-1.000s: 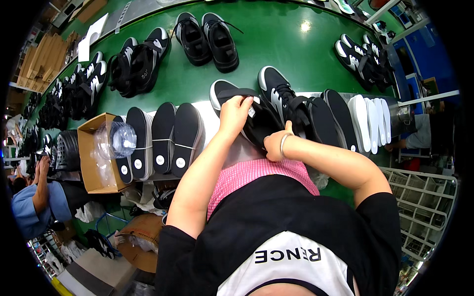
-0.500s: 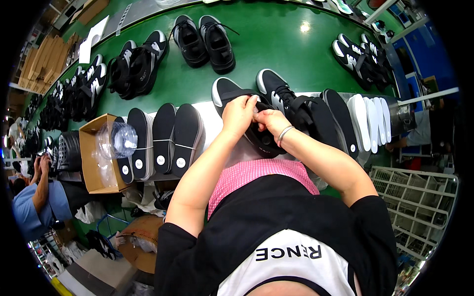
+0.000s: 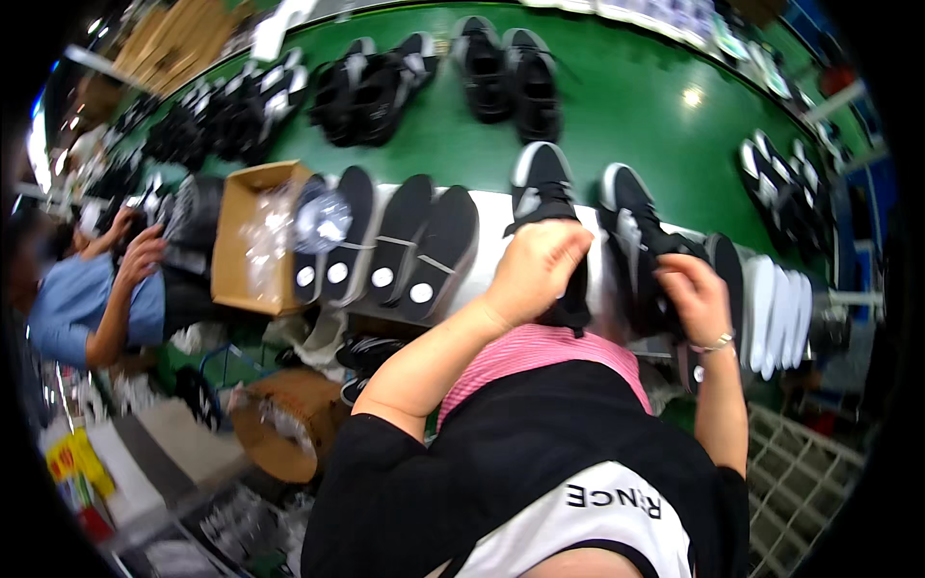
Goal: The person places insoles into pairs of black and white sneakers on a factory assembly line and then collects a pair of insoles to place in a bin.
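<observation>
Two black sneakers with white-grey toes stand in front of me, toes pointing away: a left sneaker (image 3: 541,183) and a right sneaker (image 3: 631,217). My left hand (image 3: 544,268) lies over the left sneaker's opening, thumb and fingers pressed together; anything pinched there is too small to make out. Over the heel end of the right sneaker hovers my right hand (image 3: 696,297), its fingers bent and blurred. Whether it touches the shoe I cannot tell. Both hands hide the sneakers' collars.
Left of the sneakers lie black insoles (image 3: 424,241) in banded stacks, beside a cardboard box (image 3: 236,241) with clear plastic. White insoles (image 3: 776,313) stand on the right. More sneakers (image 3: 511,82) sit across the green table (image 3: 665,58). A person in blue (image 3: 96,313) works at left.
My hands have come apart: the right has moved from the left sneaker over to the right one, while the left stays over the left sneaker. The whole view has shifted.
</observation>
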A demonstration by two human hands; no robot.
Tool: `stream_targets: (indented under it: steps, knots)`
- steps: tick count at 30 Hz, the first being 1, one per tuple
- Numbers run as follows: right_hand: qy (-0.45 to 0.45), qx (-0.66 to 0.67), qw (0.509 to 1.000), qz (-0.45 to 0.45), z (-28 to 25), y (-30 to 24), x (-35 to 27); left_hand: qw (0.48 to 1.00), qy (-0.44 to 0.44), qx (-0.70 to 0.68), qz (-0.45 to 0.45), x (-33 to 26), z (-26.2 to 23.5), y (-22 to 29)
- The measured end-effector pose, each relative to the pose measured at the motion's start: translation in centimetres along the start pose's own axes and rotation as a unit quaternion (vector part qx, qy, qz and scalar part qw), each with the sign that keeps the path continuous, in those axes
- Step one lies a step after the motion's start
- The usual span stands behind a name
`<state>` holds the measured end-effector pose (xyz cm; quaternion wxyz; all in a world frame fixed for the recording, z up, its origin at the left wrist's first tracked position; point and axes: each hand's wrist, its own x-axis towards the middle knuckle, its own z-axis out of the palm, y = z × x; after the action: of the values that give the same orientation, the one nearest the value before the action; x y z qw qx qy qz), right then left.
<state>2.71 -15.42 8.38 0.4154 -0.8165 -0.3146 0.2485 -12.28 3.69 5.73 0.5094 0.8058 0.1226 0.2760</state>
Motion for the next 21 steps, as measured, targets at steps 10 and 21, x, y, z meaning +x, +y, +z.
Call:
stream_targets:
  steps: [10, 21]
  knots:
    - [0.139, -0.388, 0.903, 0.122, -9.6, 20.5, -2.2, 0.64, 0.319, 0.683, -0.15, -5.1, -21.4, -4.6]
    - [0.254, 0.025, 0.957, 0.135, -11.9, 13.8, -4.1, 0.955, -0.146, 0.254, 0.041, 2.7, 13.4, 0.0]
